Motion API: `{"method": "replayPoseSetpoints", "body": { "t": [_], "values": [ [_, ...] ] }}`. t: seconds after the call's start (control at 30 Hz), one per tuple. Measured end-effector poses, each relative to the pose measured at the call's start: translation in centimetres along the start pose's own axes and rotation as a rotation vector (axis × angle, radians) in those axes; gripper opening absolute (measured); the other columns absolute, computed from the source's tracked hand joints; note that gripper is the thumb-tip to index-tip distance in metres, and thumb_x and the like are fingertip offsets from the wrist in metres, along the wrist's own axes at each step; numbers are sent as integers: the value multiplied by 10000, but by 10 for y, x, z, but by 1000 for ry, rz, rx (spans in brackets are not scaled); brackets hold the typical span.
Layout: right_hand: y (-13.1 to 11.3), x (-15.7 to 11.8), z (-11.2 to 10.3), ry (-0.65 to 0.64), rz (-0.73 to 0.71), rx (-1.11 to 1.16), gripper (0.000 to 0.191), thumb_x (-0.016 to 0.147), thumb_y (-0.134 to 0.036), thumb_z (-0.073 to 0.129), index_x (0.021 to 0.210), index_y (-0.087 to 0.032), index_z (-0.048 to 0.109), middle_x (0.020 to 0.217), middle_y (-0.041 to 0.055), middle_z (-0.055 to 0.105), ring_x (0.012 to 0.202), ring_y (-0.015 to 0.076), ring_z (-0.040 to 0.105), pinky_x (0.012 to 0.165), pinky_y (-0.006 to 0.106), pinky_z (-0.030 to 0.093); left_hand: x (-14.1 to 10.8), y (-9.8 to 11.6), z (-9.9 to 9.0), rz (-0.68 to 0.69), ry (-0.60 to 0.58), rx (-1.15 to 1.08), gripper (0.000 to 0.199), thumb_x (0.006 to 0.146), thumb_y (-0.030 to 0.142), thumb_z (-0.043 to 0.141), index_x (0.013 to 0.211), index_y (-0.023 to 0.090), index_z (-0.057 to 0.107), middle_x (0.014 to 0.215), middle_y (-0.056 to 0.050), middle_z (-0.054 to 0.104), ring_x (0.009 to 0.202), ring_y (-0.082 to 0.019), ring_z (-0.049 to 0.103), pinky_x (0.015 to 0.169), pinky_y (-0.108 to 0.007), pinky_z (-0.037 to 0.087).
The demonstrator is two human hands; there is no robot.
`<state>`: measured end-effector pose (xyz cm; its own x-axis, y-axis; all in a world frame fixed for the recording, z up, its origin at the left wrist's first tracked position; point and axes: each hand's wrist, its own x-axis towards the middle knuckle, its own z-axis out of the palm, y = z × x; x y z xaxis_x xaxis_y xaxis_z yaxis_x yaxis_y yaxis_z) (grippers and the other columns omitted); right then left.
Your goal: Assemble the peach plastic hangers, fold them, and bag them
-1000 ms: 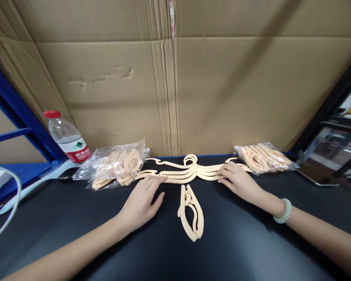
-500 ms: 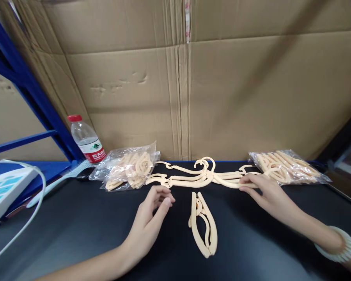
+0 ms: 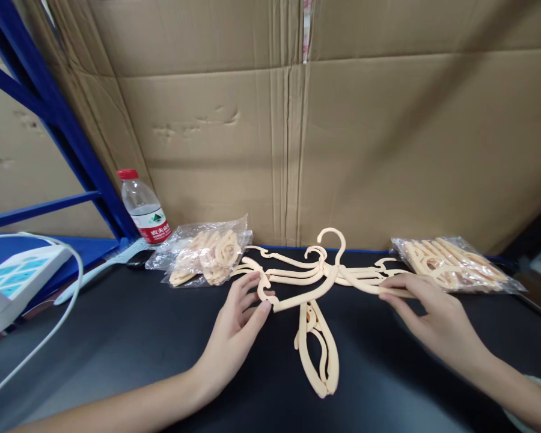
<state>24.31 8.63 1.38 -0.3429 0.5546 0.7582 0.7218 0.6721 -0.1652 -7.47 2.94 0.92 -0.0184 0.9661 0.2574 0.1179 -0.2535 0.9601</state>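
Observation:
An unfolded cream hanger (image 3: 304, 299) is raised at a tilt over other cream hangers (image 3: 293, 275) lying at the back of the table. My right hand (image 3: 433, 307) pinches its right arm. At its left end, my left hand (image 3: 241, 325) has thumb and fingers closed around the notched part. A folded cream hanger (image 3: 304, 355) lies on the black table between my hands, its upper tip just below the raised hanger.
Clear bags of cream hanger parts lie at the back left (image 3: 207, 252) and back right (image 3: 455, 264). Beside the left bag are a red-capped bottle (image 3: 146, 213) and a pale blue handled item (image 3: 99, 270). A white cable (image 3: 74, 288) curves at left. Cardboard (image 3: 216, 132) stands behind.
The right hand has lifted one unfolded hanger up off the others and toward me. My left hand has taken hold of its left end. The view has shifted slightly.

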Motion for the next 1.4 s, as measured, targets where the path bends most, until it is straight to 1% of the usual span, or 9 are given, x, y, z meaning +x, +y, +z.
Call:
{"method": "replayPoseSetpoints", "body": {
  "t": [0.13, 0.33, 0.53, 0.7, 0.77, 0.9, 1.03, 1.27, 1.4],
  "values": [
    [-15, -5, 7, -45, -83, 67, 116, 947, -215, 523, 1027, -251, 598, 901, 28, 698, 831, 219, 663, 757, 354, 516, -6, 1, 1, 108, -162, 112, 519, 890, 264, 602, 1359, 314, 386, 1327, -78, 536, 951, -175, 639, 869, -334, 541],
    [-17, -6, 5, -118, -229, 53, 363, 946, -76, 458, 1279, -207, 520, 996, 75, 671, 904, 216, 621, 794, 359, 498, -4, 1, 1, -22, -226, 150, 275, 930, 335, 544, 1168, 210, 598, 779, -10, 650, 547, -104, 530, 564, -244, 462],
    [-7, 0, -6, -92, -251, -337, 158, 952, -198, 507, 987, -178, 660, 959, 110, 687, 893, 299, 593, 776, 453, 469, 3, 4, 1, -121, -162, -19, 279, 907, 375, 571, 1094, 169, 579, 750, -4, 597, 543, -104, 508, 521, -239, 404],
    [-4, -1, -6, -65, -194, -553, 296, 965, -144, 381, 971, -144, 677, 1037, 154, 662, 549, 181, 589, 466, 320, 442, 5, 5, 1, -117, -179, -50, 283, 911, 381, 568, 1092, 163, 567, 756, -6, 600, 559, -111, 516, 540, -249, 415],
    [-4, -3, -5, -66, -215, -564, 317, 952, -98, 361, 1004, -140, 671, 1135, 173, 648, 560, 181, 616, 472, 323, 476, 5, 5, 1, -111, -172, -40, 279, 917, 377, 562, 1096, 163, 561, 761, -6, 606, 558, -109, 517, 542, -249, 414],
    [-4, -8, 0, -83, -223, -374, 306, 928, -32, 394, 1088, -116, 641, 1346, 214, 534, 935, 280, 683, 724, 402, 578, 5, 5, 2, -107, -154, -36, 277, 920, 372, 557, 1098, 160, 555, 762, -5, 611, 555, -110, 524, 546, -253, 416],
    [-7, -11, 5, -68, -192, -106, 341, 922, -11, 443, 1194, -128, 610, 1414, 181, 494, 1141, 267, 622, 905, 378, 561, 5, 6, 2, -101, -142, -33, 287, 920, 374, 558, 1110, 159, 550, 773, -7, 613, 563, -111, 527, 547, -252, 418],
    [-5, -7, 8, -90, 149, 334, 176, 903, -199, 597, 1043, -249, 691, 1060, 35, 728, 1007, 214, 687, 930, 359, 559, 3, 5, 2, -95, -65, -55, 330, 908, 381, 595, 1152, 163, 550, 756, 0, 636, 579, -98, 524, 577, -234, 423],
    [-2, -2, 5, -118, 397, 702, 125, 852, -307, 678, 955, -240, 696, 1024, 50, 717, 1005, 222, 673, 903, 351, 558, 6, 8, 2, -134, 33, -157, 252, 837, 369, 697, 930, 152, 608, 694, 10, 629, 573, -86, 511, 556, -203, 412]
  ]
}}
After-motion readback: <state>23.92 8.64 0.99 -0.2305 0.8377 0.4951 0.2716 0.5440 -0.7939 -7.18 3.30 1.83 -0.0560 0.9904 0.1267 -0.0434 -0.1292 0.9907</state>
